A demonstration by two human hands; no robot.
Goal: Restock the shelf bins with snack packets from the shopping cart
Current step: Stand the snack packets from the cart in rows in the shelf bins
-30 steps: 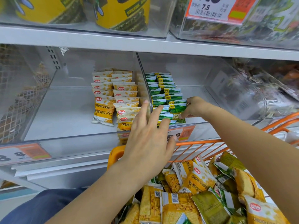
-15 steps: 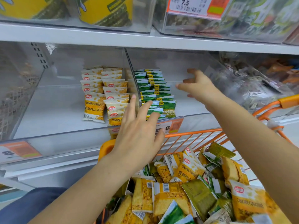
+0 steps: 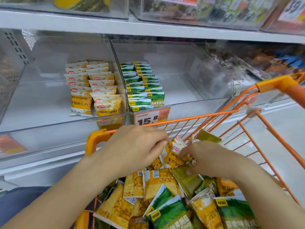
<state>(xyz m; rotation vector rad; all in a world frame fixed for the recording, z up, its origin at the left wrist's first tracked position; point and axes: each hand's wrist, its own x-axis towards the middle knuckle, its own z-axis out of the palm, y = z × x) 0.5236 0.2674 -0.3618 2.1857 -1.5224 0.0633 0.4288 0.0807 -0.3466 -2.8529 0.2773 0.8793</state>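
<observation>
Yellow pkts [image 3: 173,156] wedged betw. both hands in cart [image 3: 198,119], long axis toward bins [image 3: 92,119]; left [image 3: 133,146] fingers curled on them, right [image 3: 209,159] pinching one.

Both hands are inside the orange shopping cart [image 3: 204,117], over a pile of snack packets [image 3: 158,192]. The left hand [image 3: 133,146] has curled fingers that touch a yellow packet [image 3: 173,156] near the cart's front rail. The right hand [image 3: 209,159] touches the same yellow packet from the other side. Behind the cart, one clear bin [image 3: 49,100] holds yellow packets in rows [image 3: 92,85]. The bin beside it [image 3: 189,80] holds green packets [image 3: 142,83], with a price tag [image 3: 151,117] on its front.
</observation>
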